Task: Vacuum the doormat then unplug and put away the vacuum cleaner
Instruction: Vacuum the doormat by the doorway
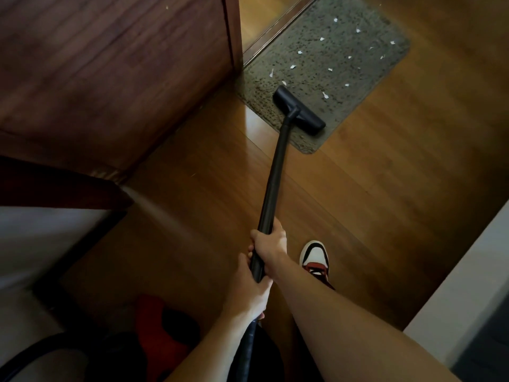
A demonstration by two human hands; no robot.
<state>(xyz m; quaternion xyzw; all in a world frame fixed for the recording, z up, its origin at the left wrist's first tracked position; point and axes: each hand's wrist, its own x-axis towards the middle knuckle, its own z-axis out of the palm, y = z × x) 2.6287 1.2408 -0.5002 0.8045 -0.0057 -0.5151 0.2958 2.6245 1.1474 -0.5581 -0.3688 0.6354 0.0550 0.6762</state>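
A grey speckled doormat [330, 59] lies on the wooden floor at the upper right, with several white paper scraps [325, 95] scattered on it. The black vacuum floor head [298, 110] rests on the mat's near corner. Its black wand [275, 175] runs down to my hands. My right hand [271, 242] grips the wand higher up. My left hand [253, 288] grips it just below, where the ribbed hose [248, 343] begins. The red and black vacuum body [162, 334] sits on the floor at the lower left, partly in shadow.
A dark wooden door [118, 78] stands open at the upper left, its edge beside the mat. My foot in a white, red and black sneaker [315, 260] is on the floor. A white ledge [468, 285] runs along the right. A dark cable [33, 351] curves at the lower left.
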